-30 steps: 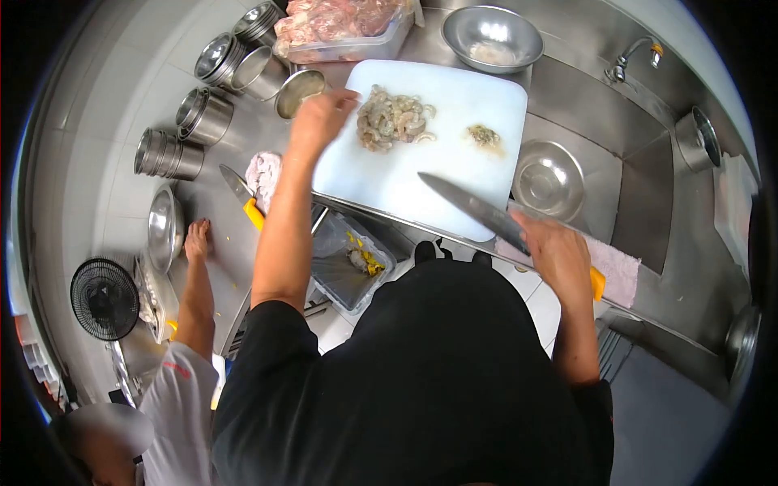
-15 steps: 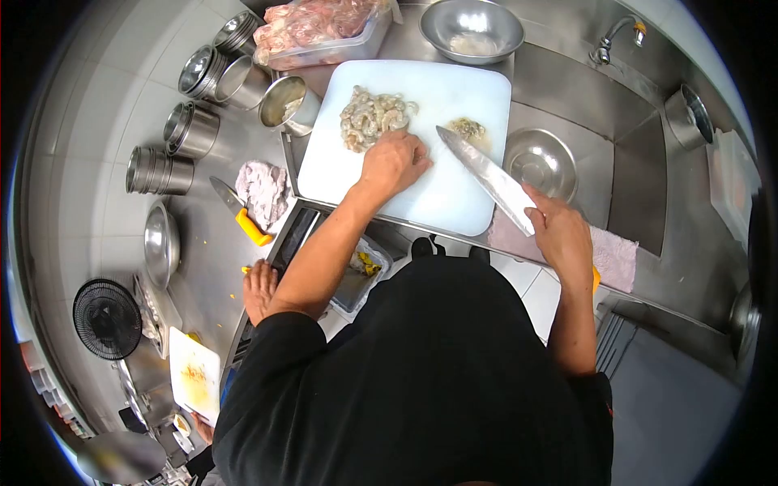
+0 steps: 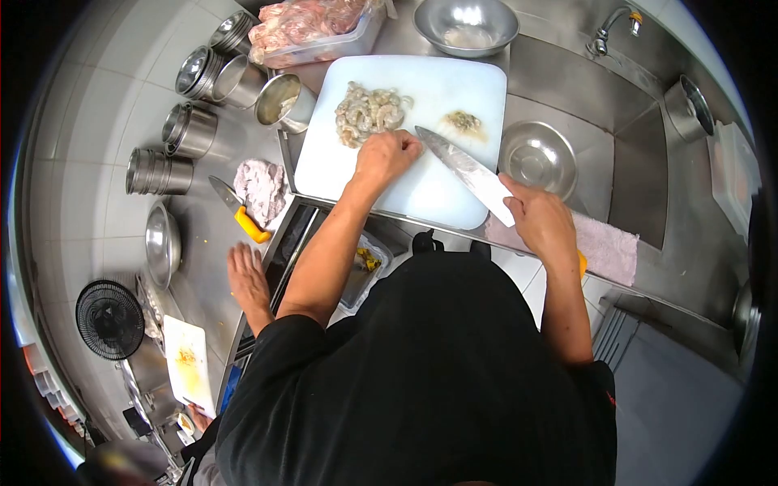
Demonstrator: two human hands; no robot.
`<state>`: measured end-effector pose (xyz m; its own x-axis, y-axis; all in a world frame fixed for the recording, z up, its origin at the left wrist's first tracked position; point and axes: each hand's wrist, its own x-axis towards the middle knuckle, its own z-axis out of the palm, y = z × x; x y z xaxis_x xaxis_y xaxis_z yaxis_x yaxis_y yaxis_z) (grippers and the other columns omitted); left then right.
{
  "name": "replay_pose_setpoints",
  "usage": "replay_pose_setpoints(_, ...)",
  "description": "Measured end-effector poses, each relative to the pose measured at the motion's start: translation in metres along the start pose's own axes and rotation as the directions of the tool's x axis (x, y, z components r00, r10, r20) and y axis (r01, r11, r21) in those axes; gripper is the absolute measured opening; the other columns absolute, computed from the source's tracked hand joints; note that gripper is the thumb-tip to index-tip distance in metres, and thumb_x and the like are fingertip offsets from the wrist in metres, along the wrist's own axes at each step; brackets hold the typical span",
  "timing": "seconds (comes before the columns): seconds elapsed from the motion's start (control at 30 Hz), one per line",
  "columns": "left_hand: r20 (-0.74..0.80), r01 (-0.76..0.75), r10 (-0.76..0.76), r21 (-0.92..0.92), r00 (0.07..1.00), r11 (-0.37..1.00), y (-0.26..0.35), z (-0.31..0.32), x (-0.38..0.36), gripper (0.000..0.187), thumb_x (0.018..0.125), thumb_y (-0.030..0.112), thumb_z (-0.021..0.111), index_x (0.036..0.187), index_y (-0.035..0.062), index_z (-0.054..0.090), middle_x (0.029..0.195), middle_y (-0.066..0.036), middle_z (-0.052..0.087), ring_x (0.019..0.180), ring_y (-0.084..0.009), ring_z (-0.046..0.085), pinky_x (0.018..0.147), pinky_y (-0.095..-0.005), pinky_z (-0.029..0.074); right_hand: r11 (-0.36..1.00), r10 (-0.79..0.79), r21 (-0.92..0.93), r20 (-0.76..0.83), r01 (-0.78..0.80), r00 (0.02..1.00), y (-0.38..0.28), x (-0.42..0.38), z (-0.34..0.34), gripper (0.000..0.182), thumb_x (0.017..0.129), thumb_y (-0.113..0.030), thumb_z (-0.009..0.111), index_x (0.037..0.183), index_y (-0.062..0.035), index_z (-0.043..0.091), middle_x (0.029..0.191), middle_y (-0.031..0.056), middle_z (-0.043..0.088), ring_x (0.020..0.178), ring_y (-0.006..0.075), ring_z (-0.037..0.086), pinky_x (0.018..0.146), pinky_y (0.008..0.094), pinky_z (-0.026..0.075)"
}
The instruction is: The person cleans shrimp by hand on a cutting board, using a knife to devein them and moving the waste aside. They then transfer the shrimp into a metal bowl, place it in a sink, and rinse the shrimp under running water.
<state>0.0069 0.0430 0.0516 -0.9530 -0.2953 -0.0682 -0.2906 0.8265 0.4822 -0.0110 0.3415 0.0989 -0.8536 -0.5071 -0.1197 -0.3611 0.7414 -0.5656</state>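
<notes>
Steel counters [image 3: 207, 190] carry a white board [image 3: 425, 93], knife [image 3: 245, 218] and cloth [image 3: 259, 193].

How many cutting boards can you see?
2: one white cutting board under the shrimp and the left hand; another board, stained yellow, at lower left by another person's hand. Others may be hidden.

No text, label, brand, number or sign can be read anywhere in the head view. A small red mark [image 3: 611, 398] on the right sleeve [image 3: 596, 389] of the black shirt [image 3: 405, 364] is too small to make out as lettering or emblem, and the small red and white items [image 3: 55, 395] by the far left edge are too blurred to show any print.
</notes>
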Motion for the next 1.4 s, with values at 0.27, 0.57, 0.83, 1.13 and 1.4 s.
replay_pose_setpoints(0.27,-0.091,0.032,-0.041,-0.092,0.995,0.995,-0.002,0.011,-0.003,0.026,0.087,0.028,0.066,0.092,0.0041,0.077,0.086,-0.019,0.075,0.084,-0.0359,0.073,0.082,-0.0433,0.057,1.000,-0.011,-0.004,0.018,0.011,1.000,0.006,-0.025,0.000,0.037,0.097,-0.019,0.060,0.134,-0.0174,0.068,0.098,0.0207,0.070,0.091,0.0413,0.067,0.082,0.0505,0.051)
replay_pose_setpoints(0.57,-0.088,0.062,-0.068,-0.068,0.994,0.996,-0.003,0.014,0.000,0.026,0.086,0.024,0.069,0.100,0.0029,0.075,0.082,-0.019,0.074,0.080,-0.0322,0.073,0.078,-0.0402,0.056,1.000,-0.018,-0.020,0.081,0.020,0.997,0.009,-0.056,0.000,0.036,0.098,-0.021,0.060,0.133,-0.0171,0.067,0.095,0.0186,0.069,0.089,0.0395,0.067,0.079,0.0504,0.051)
replay_pose_setpoints(0.83,0.029,0.068,-0.066,-0.057,0.997,0.996,0.002,0.003,0.002,0.032,0.087,0.021,0.068,0.117,0.0105,0.073,0.081,-0.015,0.073,0.078,-0.0277,0.072,0.076,-0.0394,0.055,0.996,0.022,-0.085,0.023,-0.020,0.999,0.006,-0.043,-0.012,0.037,0.098,-0.020,0.059,0.134,-0.0163,0.066,0.095,0.0176,0.069,0.089,0.0388,0.066,0.079,0.0502,0.051)
replay_pose_setpoints(1.13,0.009,0.020,-0.020,-0.047,1.000,0.999,-0.002,0.006,0.002,0.031,0.088,0.026,0.067,0.113,0.0084,0.073,0.083,-0.017,0.072,0.081,-0.0335,0.072,0.079,-0.0408,0.055,0.997,-0.019,-0.076,0.000,0.019,1.000,0.001,-0.039,-0.011,0.038,0.097,-0.019,0.060,0.134,-0.0170,0.066,0.090,0.0174,0.067,0.086,0.0388,0.065,0.078,0.0494,0.050)
replay_pose_setpoints(1.4,-0.145,-0.190,0.177,-0.082,0.974,0.978,-0.006,0.018,-0.001,0.020,0.089,0.019,0.065,0.103,0.0070,0.073,0.088,-0.018,0.073,0.085,-0.0358,0.070,0.082,-0.0438,0.055,0.996,-0.010,-0.090,0.037,0.013,0.999,0.001,-0.037,-0.012,0.038,0.097,-0.019,0.061,0.134,-0.0167,0.066,0.091,0.0189,0.068,0.087,0.0392,0.065,0.079,0.0497,0.050)
